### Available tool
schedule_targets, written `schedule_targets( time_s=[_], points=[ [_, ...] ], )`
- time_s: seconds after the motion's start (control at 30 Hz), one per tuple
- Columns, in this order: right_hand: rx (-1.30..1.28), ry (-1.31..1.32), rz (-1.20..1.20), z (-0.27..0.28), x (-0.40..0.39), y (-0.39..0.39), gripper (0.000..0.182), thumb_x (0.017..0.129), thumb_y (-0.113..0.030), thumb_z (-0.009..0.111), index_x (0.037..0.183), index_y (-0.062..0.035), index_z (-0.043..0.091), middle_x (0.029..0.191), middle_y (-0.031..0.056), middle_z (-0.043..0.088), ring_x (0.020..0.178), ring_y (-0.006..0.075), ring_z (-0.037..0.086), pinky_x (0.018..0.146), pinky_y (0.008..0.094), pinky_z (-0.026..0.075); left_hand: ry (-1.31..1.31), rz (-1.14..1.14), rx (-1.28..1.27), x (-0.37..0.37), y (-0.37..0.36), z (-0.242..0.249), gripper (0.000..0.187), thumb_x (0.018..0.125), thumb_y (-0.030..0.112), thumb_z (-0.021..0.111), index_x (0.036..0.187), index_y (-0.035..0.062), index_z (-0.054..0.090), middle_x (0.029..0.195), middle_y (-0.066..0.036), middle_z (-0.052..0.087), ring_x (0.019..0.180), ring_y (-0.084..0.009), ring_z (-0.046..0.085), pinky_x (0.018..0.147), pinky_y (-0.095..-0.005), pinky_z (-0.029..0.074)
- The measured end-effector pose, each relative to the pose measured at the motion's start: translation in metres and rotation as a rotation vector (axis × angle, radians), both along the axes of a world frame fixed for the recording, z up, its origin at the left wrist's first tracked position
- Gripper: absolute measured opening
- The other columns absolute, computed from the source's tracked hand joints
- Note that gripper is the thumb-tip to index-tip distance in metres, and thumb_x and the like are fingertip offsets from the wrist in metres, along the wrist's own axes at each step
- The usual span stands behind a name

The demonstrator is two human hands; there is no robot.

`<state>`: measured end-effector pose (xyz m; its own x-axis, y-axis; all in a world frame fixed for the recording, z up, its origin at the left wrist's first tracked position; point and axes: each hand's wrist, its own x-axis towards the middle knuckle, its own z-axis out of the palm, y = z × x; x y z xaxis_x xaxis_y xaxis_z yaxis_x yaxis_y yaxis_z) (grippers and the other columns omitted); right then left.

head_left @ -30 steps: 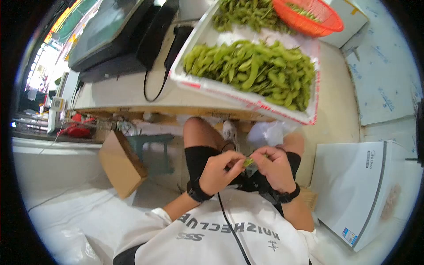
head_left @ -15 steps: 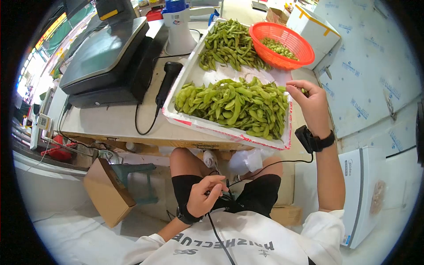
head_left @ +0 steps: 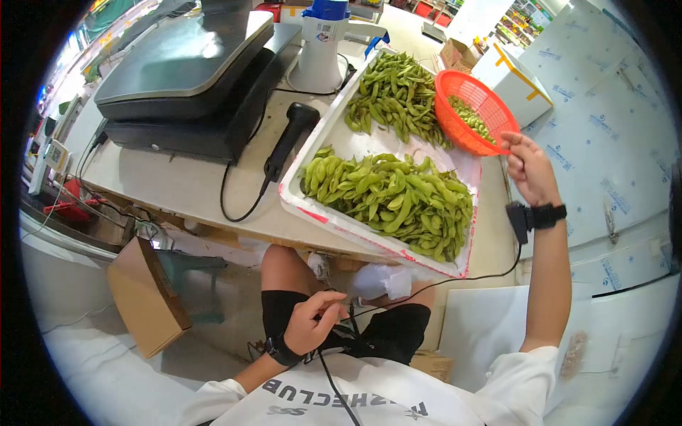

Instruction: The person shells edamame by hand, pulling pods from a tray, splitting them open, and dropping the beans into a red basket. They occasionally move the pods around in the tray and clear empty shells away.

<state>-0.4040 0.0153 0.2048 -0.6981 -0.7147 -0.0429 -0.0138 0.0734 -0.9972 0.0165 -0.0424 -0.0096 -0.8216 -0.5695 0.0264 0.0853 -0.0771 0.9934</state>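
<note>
My right hand (head_left: 529, 167) reaches to the near right rim of an orange-red plastic basket (head_left: 474, 128), its fingers bent and closed at the edge; what they hold is hidden. Shelled green soybeans (head_left: 469, 119) lie inside the basket. In front of my lap, my left hand (head_left: 312, 323) is closed, palm inward, with thumb and forefinger near each other; its contents are hidden too. A white foam tray (head_left: 341, 226) on the table carries a near heap of green soybean pods (head_left: 394, 202) and a far heap of darker pods (head_left: 394, 92). The basket sits at the tray's far right corner.
A black handheld scanner (head_left: 291, 138) lies left of the tray, beside a weighing scale (head_left: 185, 71) and a white-and-blue megaphone (head_left: 321, 50). A cable (head_left: 455, 279) runs from my right wrist across my lap. A cardboard box (head_left: 148, 298) stands at lower left.
My right hand has moved from beside the tray's right edge, where green showed between its fingers, to the basket rim. The view has shifted; my left hand stays curled over my lap.
</note>
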Motion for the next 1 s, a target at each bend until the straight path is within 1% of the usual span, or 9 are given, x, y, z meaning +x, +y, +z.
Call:
schedule_targets(
  time_s=[0.17, 0.2, 0.3, 0.33, 0.43, 0.67, 0.77, 0.87, 1.0],
  points=[
    [-0.007, 0.115, -0.038, 0.015, -0.066, -0.05, 0.017, 0.093, -0.008, 0.056, 0.108, 0.0009, 0.057, 0.092, 0.0061, 0.061, 0.06, 0.0038, 0.045, 0.05, 0.0157, 0.037, -0.045, 0.003, 0.043, -0.003, -0.008, 0.004, 0.021, 0.094, 0.004, 0.05, 0.113, -0.0011, 0.057, 0.082, -0.009, 0.068, 0.071, -0.0116, 0.064, 0.065, -0.0239, 0.051],
    [0.091, 0.219, 0.015, 0.008, -0.096, -0.056, 0.032, 0.096, -0.026, 0.056, 0.113, 0.0007, 0.057, 0.098, 0.0088, 0.063, 0.077, 0.0099, 0.054, 0.069, 0.0233, 0.046, -0.047, 0.009, 0.059, -0.003, -0.009, 0.004, 0.021, 0.094, 0.004, 0.05, 0.113, -0.0013, 0.057, 0.082, -0.009, 0.068, 0.07, -0.0116, 0.063, 0.064, -0.0238, 0.051],
    [0.253, 0.267, 0.012, 0.003, -0.108, -0.083, 0.044, 0.097, -0.039, 0.053, 0.117, -0.0004, 0.058, 0.1, 0.0096, 0.065, 0.095, 0.0148, 0.057, 0.088, 0.0296, 0.045, -0.051, 0.049, 0.075, -0.003, -0.012, 0.001, 0.021, 0.094, 0.004, 0.05, 0.113, -0.0013, 0.057, 0.082, -0.01, 0.068, 0.07, -0.0113, 0.063, 0.064, -0.0237, 0.051],
    [0.321, 0.309, 0.065, 0.0, -0.11, -0.087, 0.07, 0.094, -0.058, 0.045, 0.124, 0.0045, 0.053, 0.117, 0.0152, 0.062, 0.123, 0.023, 0.045, 0.109, 0.0367, 0.027, -0.047, 0.055, 0.067, -0.003, -0.014, -0.002, 0.021, 0.095, 0.005, 0.049, 0.113, -0.0009, 0.057, 0.082, -0.01, 0.068, 0.069, -0.011, 0.062, 0.063, -0.0235, 0.05],
    [0.358, 0.534, -0.101, -0.004, -0.098, -0.109, 0.064, 0.095, -0.052, 0.048, 0.123, 0.0054, 0.054, 0.116, 0.0152, 0.061, 0.119, 0.0228, 0.05, 0.107, 0.0341, 0.033, -0.04, 0.077, 0.053, -0.002, -0.02, -0.012, 0.021, 0.097, 0.006, 0.047, 0.115, 0.0, 0.056, 0.082, -0.01, 0.068, 0.068, -0.0104, 0.061, 0.061, -0.0232, 0.049],
    [0.468, 1.127, 0.572, 0.018, -0.004, -0.157, 0.033, 0.084, -0.015, 0.067, 0.113, -0.0009, 0.06, 0.104, 0.0129, 0.062, 0.095, 0.0225, 0.062, 0.087, 0.033, 0.049, -0.048, 0.082, 0.046, -0.008, -0.03, -0.021, 0.021, 0.097, 0.006, 0.048, 0.115, 0.0005, 0.056, 0.081, -0.008, 0.068, 0.067, -0.0096, 0.06, 0.061, -0.0233, 0.05],
    [0.577, 1.256, 0.75, -0.012, 0.003, -0.183, 0.032, 0.084, -0.02, 0.067, 0.11, -0.0013, 0.06, 0.106, 0.013, 0.06, 0.093, 0.0245, 0.062, 0.084, 0.0361, 0.049, -0.074, 0.065, 0.07, -0.01, -0.033, -0.02, 0.021, 0.095, 0.006, 0.05, 0.114, 0.0007, 0.057, 0.082, -0.009, 0.069, 0.068, -0.0114, 0.063, 0.063, -0.0244, 0.051],
    [0.595, 1.498, 0.746, -0.049, -0.008, -0.202, 0.036, 0.083, -0.023, 0.067, 0.109, 0.0006, 0.057, 0.107, 0.0179, 0.059, 0.092, 0.0326, 0.061, 0.085, 0.0402, 0.048, -0.119, 0.065, 0.077, -0.008, -0.036, -0.016, 0.021, 0.094, 0.006, 0.051, 0.113, 0.0004, 0.058, 0.083, -0.009, 0.069, 0.069, -0.0127, 0.064, 0.064, -0.0249, 0.052],
    [0.801, 1.384, 0.587, -0.061, 0.008, -0.217, 0.052, 0.08, -0.037, 0.07, 0.108, 0.0024, 0.051, 0.109, 0.0213, 0.058, 0.099, 0.0365, 0.06, 0.088, 0.0434, 0.048, -0.135, 0.083, 0.085, -0.005, -0.035, -0.02, 0.02, 0.094, 0.006, 0.051, 0.111, -0.0007, 0.059, 0.083, -0.01, 0.069, 0.071, -0.0128, 0.065, 0.065, -0.0249, 0.052]
  ],
)
